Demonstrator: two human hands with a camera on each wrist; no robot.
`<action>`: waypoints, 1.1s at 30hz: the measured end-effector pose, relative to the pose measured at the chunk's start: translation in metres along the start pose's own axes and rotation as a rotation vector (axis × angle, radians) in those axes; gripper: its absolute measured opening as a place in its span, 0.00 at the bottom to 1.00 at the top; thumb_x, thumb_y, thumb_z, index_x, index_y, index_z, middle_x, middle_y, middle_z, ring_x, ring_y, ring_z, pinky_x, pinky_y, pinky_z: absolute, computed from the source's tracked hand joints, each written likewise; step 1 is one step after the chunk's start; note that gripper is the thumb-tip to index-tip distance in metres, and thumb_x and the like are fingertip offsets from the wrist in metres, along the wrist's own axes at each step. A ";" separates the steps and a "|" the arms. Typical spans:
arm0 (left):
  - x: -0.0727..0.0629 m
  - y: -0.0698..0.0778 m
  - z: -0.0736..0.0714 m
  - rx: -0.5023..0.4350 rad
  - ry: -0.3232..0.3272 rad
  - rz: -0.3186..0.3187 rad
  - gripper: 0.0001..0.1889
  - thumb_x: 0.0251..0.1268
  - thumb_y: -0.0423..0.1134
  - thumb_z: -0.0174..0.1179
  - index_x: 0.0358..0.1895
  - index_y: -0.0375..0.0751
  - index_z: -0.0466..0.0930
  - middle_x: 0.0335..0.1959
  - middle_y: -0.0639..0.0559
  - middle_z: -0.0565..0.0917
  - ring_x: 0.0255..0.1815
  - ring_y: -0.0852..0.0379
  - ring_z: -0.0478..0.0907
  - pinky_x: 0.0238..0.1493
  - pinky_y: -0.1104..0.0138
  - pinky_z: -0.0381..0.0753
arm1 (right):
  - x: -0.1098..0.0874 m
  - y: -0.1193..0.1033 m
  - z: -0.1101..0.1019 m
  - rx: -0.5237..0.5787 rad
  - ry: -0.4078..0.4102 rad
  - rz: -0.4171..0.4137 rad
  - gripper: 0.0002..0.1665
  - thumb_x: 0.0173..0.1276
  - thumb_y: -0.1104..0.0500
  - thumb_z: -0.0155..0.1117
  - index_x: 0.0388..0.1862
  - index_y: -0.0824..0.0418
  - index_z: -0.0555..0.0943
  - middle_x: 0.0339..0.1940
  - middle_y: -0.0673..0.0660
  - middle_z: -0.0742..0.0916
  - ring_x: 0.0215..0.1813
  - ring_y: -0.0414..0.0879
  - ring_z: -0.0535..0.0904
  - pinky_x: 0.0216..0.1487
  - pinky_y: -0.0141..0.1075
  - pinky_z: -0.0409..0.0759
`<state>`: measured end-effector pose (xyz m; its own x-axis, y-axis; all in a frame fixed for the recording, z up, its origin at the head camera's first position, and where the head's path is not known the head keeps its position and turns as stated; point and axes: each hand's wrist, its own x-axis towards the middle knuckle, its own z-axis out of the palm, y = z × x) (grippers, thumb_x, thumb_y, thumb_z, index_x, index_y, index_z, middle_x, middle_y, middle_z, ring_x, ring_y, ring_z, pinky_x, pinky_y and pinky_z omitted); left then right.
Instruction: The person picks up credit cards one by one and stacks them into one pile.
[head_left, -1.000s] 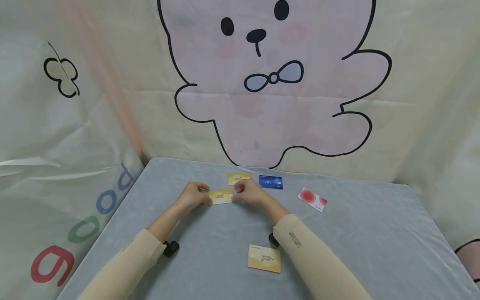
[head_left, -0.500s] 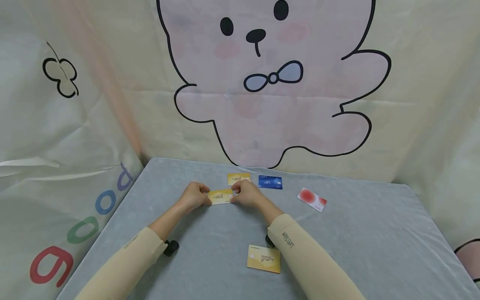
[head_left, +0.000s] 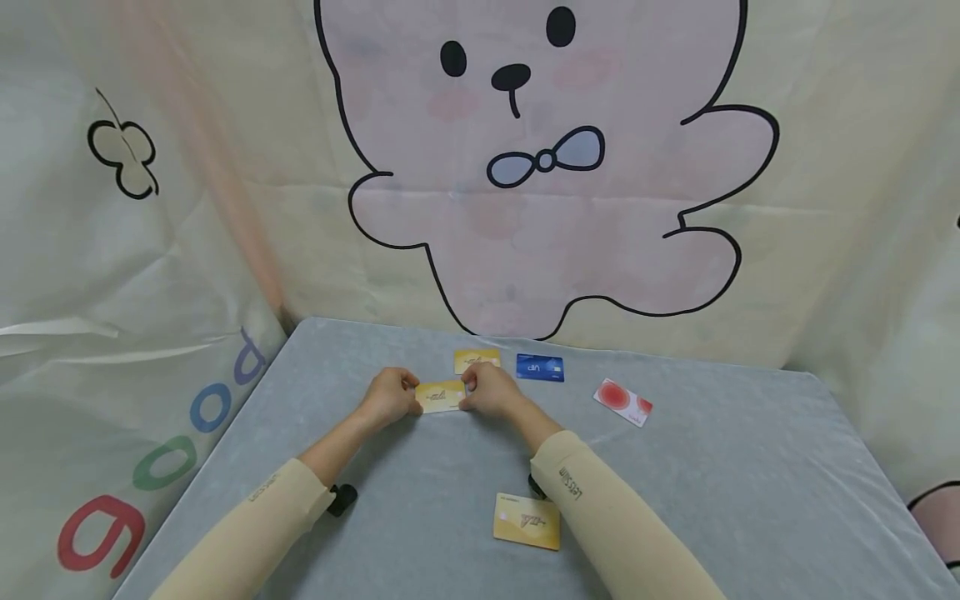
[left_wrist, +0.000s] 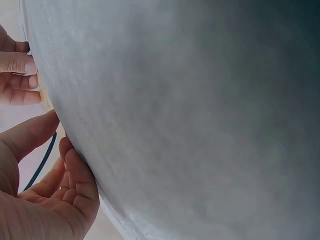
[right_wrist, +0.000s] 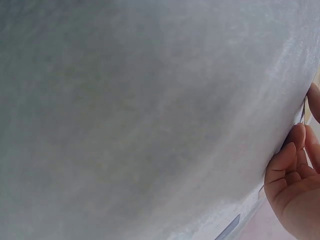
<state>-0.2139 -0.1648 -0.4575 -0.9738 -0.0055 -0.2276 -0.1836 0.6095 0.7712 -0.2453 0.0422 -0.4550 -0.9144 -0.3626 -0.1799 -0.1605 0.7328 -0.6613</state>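
Observation:
A yellow card lies level between both hands near the back of the table, dark lettering on its face. My left hand pinches its left end between thumb and fingers. On its right end the thumb and fingers of my right hand do the same. The left wrist view shows the left hand low at the edge of the frame, with the right hand above it. At the right border of the right wrist view, the right hand shows with curled fingers.
Just behind the held card lies another yellow card. A blue card and a tilted white card with red circles lie to its right. A larger yellow card stack sits nearer, by the right sleeve. Grey cloth covers the table.
The right hand and forearm have shifted slightly left, the thumb now overlapping the card's right end. The left hand and the card have stayed nearly still.

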 end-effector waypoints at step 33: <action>-0.020 0.012 -0.005 -0.308 -0.010 -0.023 0.21 0.57 0.17 0.68 0.56 0.26 0.83 0.35 0.40 0.84 0.32 0.52 0.82 0.39 0.59 0.88 | -0.023 0.001 -0.016 0.255 0.025 0.044 0.16 0.64 0.70 0.73 0.50 0.70 0.84 0.30 0.56 0.85 0.29 0.42 0.79 0.30 0.31 0.78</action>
<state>-0.1976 -0.1613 -0.4408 -0.9678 -0.0078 -0.2516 -0.2391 0.3405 0.9093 -0.2304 0.0599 -0.4400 -0.9279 -0.3167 -0.1968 -0.0241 0.5775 -0.8160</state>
